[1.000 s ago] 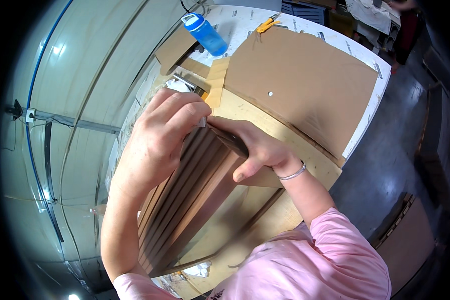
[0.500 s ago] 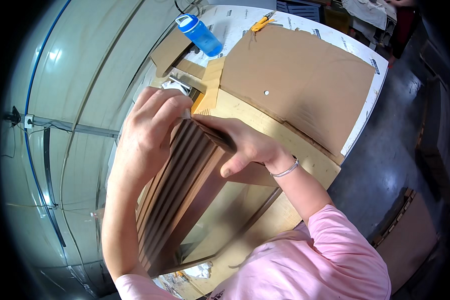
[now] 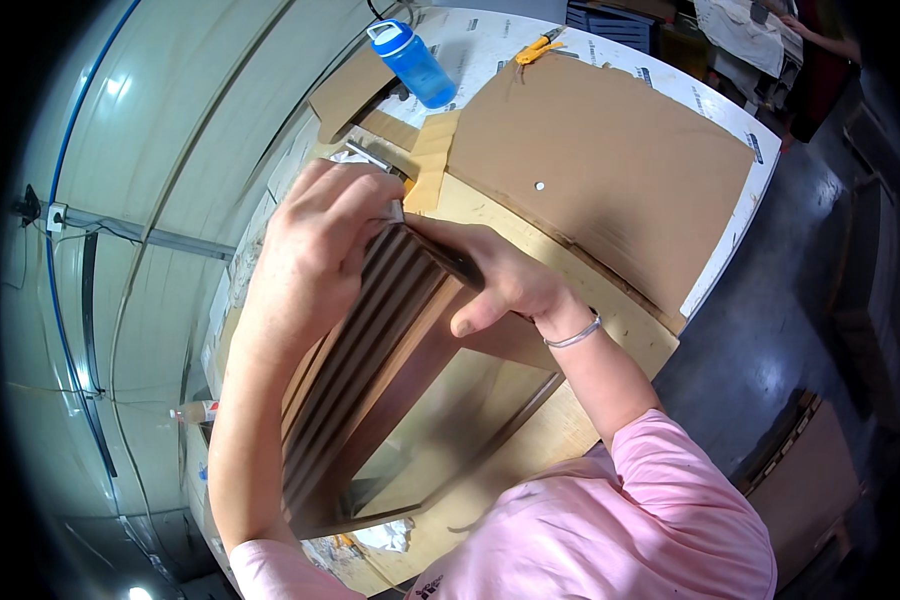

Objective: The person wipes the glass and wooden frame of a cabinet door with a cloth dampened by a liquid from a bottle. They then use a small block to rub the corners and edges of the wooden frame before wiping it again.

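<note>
A brown wooden frame point(image 3: 385, 345) with a ridged outer side stands tilted in front of me, a glass pane point(image 3: 440, 420) set in it. At its far upper corner my left hand point(image 3: 320, 250) is closed, pinching a small whitish piece point(image 3: 395, 211) against the ridged edge; whether this is cloth or paper I cannot tell. My right hand point(image 3: 505, 275) grips the same corner from the right, thumb on the inner side and fingers over the outside. The frame rests on a pale wooden board point(image 3: 630, 345).
Flat cardboard point(image 3: 610, 170) covers much of the white table point(image 3: 490, 30). A blue water bottle point(image 3: 415, 65) and a yellow-handled tool point(image 3: 540, 48) stand or lie at the back. White crumpled material point(image 3: 382, 535) lies near the frame's lower end. Another person point(image 3: 825, 50) is at the far right.
My left hand has moved slightly up and right along the corner with the whitish piece. The view has shifted a little; my right hand keeps its grip on the frame.
</note>
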`<state>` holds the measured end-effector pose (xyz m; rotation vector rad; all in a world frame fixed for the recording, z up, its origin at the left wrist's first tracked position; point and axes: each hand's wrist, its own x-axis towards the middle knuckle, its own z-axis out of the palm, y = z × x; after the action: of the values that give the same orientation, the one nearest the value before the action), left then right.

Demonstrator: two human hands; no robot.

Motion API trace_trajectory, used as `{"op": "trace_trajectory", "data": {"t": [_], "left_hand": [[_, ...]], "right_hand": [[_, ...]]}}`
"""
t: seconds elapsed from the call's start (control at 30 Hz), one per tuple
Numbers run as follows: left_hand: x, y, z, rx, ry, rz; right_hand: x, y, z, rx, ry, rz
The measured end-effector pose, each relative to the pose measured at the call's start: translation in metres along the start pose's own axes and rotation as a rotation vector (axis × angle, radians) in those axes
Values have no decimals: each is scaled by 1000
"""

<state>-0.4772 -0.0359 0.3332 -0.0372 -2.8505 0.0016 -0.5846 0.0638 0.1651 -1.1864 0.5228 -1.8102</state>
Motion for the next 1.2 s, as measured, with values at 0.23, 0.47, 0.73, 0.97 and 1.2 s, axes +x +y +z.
{"op": "trace_trajectory", "data": {"t": [0.23, 0.47, 0.73, 0.97, 1.2], "left_hand": [[-7, -2, 1, 3, 21, -53], [-43, -19, -23, -289, 178, -416], [-149, -30, -56, -750, 445, -793], [-192, -18, -56, -830, 487, -899], [-135, 13, -43, -752, 340, -723]], "right_hand": [[1, 4, 1, 16, -4, -8], [3, -3, 3, 59, -38, 38], [2, -5, 7, -38, 29, 64], [3, -4, 8, -45, 32, 50], [1, -2, 2, -35, 5, -7]]}}
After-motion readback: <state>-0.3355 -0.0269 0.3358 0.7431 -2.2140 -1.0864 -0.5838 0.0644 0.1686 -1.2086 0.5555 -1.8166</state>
